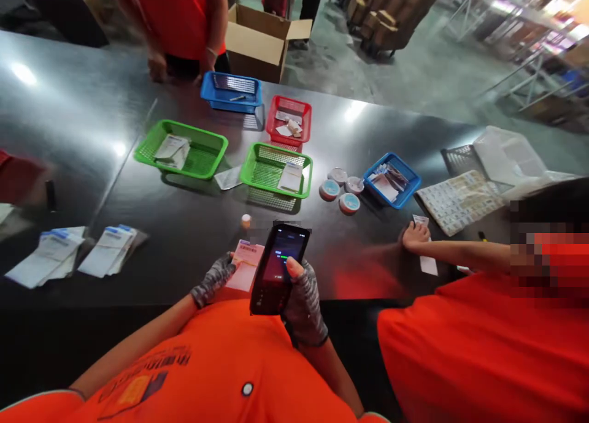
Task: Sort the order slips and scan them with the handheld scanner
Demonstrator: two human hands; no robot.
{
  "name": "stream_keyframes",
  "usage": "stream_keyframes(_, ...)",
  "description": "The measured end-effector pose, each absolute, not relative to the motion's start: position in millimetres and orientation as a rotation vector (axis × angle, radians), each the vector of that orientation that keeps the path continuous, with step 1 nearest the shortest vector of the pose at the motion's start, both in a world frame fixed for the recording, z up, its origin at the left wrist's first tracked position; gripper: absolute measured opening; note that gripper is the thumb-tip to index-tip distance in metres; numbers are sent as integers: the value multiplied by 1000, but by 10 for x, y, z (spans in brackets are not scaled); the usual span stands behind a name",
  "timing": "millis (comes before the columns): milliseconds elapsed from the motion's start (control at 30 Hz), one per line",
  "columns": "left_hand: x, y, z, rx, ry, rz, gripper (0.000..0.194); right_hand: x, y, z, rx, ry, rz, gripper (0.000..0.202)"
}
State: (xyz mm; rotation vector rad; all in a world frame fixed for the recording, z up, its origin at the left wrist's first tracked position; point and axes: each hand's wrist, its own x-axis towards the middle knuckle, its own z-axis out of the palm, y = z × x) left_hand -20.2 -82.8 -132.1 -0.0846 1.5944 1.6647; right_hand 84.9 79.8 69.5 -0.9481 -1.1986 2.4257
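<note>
My right hand [304, 306], in a grey fingerless glove, is wrapped round a black handheld scanner [272, 282] with a lit screen, its thumb lying over the screen's edge. My left hand [215, 279], gloved the same way, grips the left edge of a pinkish-lit paper slip [243, 260] with a barcode near its top. The scanner covers the slip's right side. Left of my left hand lie two fanned stacks of white slips, one nearer [110, 250] and one farther out [48, 257]. A small round object [246, 221] is on the table just beyond the slip.
Beyond my hands stand green baskets [181, 150] [276, 170], a red basket [289, 119] and blue baskets [231, 92] [392, 181]. Several round tubs [350, 203] sit between. At right a co-worker's hand [416, 236] presses a slip. Another person stands across the table by an open carton [255, 43].
</note>
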Motion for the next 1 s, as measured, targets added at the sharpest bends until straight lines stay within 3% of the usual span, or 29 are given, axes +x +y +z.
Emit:
stream_keyframes(167, -455, -1972, -1211, -195, 1742, 1786, 50, 579, -161, 581, -1021, -1348, 2394, 46)
stream_keyframes(333, -482, -2721, -974, -511, 1592, 1987, 63, 393, -830, 569, -1064, -1398, 2537, 50)
stream_keyframes(567, -569, -3011, -812, -622, 1526, 2090, 63, 41, -1114, 752, -788, -1516, 2783, 35)
stream_keyframes(1000, -804, -3486, -1072, -640, 1664, 2285, 60, -859, -1242, 409, -682, -1570, 3340, 50)
